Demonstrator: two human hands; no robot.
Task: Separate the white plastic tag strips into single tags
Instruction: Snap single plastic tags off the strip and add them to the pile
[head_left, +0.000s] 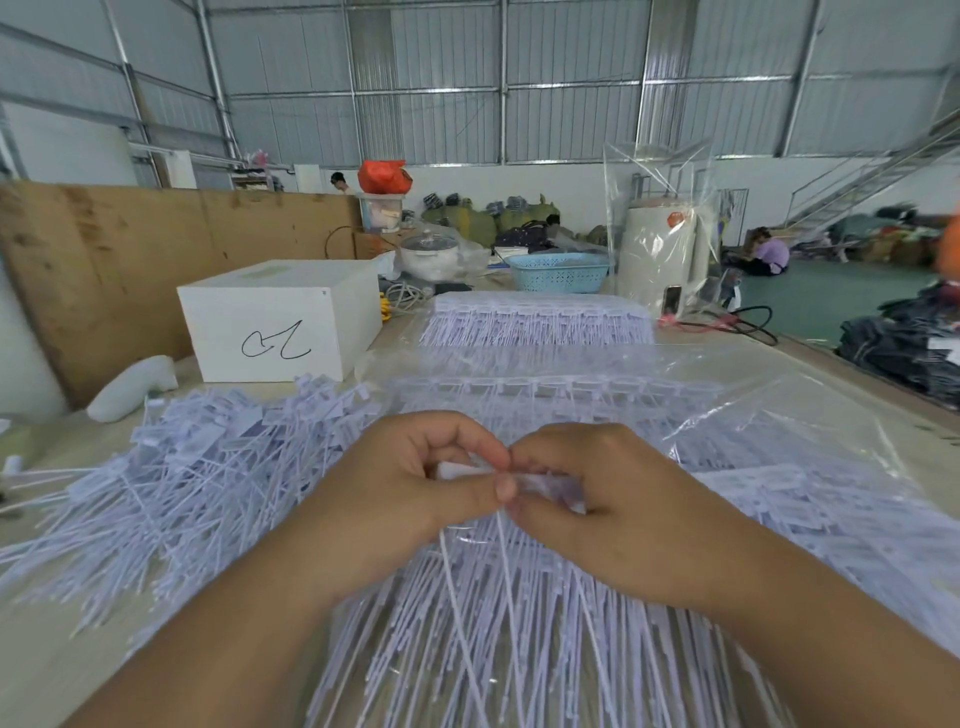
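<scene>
- Tag strip (524, 483), white plastic, sits pinched between the two hands, right in the middle and just above the worktop (31, 670).
- Left hand (415, 483) has its thumb and first finger squeezed on the flat end of one tag.
- Right hand (602, 499) has its fingers curled round the rest of the strip, so both hands are closed tight on it.
- Fingertips of the two hands touch each other where the tag joins the strip.
- Long thin tails hang down from the hands toward the person.
- To do this step well, I think each hand should hold very close to the join, so only one tag comes off.
- A small twist or bend looks better than a hard pull, because the thin tails could snap or tangle.
- Under the hands lie more strips (519, 623), still joined, on a clear plastic sheet (779, 415).
- Off to the left of the hands is a big loose pile of single tags (197, 467), so the freed tag likely goes there.
- Farther back on the worktop is another stack of joined strips (540, 319), beside a white box (270, 322).
</scene>
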